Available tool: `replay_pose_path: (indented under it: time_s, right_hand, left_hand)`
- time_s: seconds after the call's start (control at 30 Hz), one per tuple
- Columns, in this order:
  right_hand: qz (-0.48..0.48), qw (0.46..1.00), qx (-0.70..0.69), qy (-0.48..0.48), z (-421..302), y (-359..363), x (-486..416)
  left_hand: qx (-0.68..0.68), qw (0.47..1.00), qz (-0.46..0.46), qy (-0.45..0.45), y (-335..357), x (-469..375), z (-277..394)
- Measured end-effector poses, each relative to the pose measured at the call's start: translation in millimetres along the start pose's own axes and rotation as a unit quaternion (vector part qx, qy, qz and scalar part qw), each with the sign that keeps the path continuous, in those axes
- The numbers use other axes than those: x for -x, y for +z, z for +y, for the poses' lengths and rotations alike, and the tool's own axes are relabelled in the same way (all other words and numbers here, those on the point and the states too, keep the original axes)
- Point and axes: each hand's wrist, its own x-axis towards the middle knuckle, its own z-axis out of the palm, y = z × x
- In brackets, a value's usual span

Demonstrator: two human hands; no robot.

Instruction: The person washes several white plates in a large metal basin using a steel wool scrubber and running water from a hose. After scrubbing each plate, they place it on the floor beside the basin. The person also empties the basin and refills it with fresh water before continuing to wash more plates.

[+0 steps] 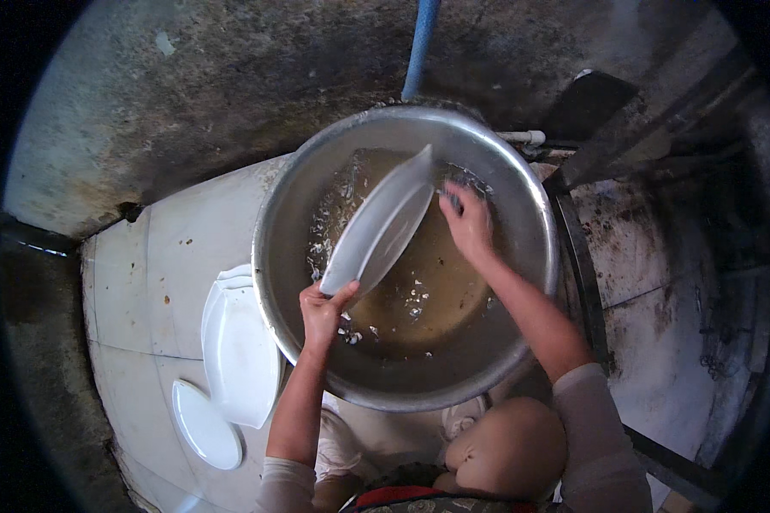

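My left hand grips the lower end of a white boat-shaped dish, which is tilted over a large round metal basin. Beside the dish's upper right edge is my right hand, blurred, with something small and dark in its curled fingers, perhaps a scouring pad. Brownish water with white scraps and froth fills the bottom of the basin. On the tiles left of the basin lie stacked white platters and a smaller pointed oval white dish.
A blue hose hangs down the stained wall behind the basin. A white pipe juts out at the back right. Dark metal frame bars run along the right. My knee is close to the basin's near rim.
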Motion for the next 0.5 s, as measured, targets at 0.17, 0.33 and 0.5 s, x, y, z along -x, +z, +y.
replay_pose_path:
  time_s: [0.17, 0.33, 0.5]
  right_hand:
    - [-0.064, 0.883, 0.404, -0.232, 49, 24, 63]
    - [-0.164, 0.943, 0.276, -0.091, 33, 35, 21]
    - [-0.168, 0.930, 0.055, -0.323, -82, 36, 51]
  left_hand:
    - [0.106, 0.991, 0.081, -0.031, -17, -4, -17]
    - [0.179, 0.974, 0.136, -0.027, -12, -5, -33]
    - [0.180, 0.979, 0.095, -0.020, -7, -8, -27]
